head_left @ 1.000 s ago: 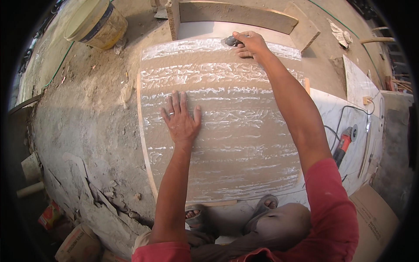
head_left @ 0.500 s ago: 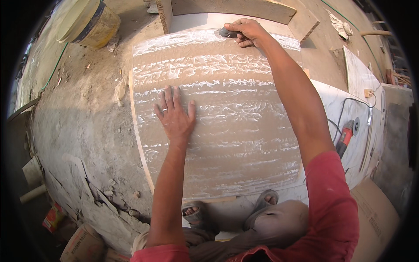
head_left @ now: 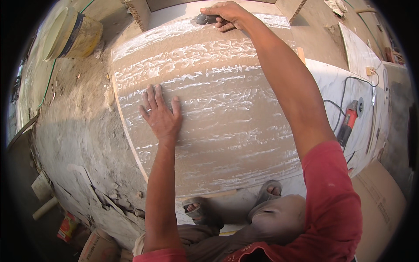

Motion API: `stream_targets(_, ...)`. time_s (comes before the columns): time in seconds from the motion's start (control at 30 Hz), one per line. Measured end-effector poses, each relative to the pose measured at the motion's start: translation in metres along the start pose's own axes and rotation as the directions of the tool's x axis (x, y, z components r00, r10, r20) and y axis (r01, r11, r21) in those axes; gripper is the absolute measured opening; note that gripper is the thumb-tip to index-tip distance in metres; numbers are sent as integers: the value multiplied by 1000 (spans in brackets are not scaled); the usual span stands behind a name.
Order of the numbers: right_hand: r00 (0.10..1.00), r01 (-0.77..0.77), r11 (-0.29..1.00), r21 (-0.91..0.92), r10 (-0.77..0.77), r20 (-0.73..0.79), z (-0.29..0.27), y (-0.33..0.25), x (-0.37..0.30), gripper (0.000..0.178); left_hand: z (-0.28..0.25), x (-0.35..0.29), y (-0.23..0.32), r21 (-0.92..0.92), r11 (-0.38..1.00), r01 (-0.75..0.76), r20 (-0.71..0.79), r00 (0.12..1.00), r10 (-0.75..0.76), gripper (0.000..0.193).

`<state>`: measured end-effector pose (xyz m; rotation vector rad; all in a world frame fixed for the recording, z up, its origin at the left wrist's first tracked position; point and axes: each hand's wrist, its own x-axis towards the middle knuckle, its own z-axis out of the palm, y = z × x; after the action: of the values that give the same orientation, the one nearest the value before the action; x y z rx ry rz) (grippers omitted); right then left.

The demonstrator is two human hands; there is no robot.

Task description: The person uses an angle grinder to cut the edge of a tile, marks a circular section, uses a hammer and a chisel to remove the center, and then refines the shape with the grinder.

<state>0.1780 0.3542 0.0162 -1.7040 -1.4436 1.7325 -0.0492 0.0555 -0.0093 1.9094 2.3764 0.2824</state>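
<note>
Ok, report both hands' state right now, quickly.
Left hand: open, palm down on the white-streaked brown panel.
Right hand: closed, holding a small dark tool.

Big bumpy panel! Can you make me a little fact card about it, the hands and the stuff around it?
Panel: brown with rough whitish streaks
Left hand: fingers spread, resting on the panel
Right hand: near the panel's far edge, gripping a dark tool, kind unclear
Right side: red-and-black angle grinder lying on a pale veined slab
Far left: yellowish bucket with a dark band
Near edge: two sandalled feet
</note>
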Motion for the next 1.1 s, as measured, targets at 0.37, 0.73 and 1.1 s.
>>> stream_targets(0.37, 1000, 24, 999, 45, -23, -17, 2, -6, -14, 36, 1, 1, -1, 32, 999, 14, 21, 1000, -15, 66)
stream_targets(0.73, 997, -13, 1000, 10, 14, -75, 2, -8, -11, 44, -1, 1, 0, 13, 1000, 3, 4, 1000, -3, 66)
stream_targets(1.1, 996, 85, 987, 136, -89, 23, -2, 7, -2, 40, 3, -1, 0, -9, 1000, -23, -15, 1000, 23, 63)
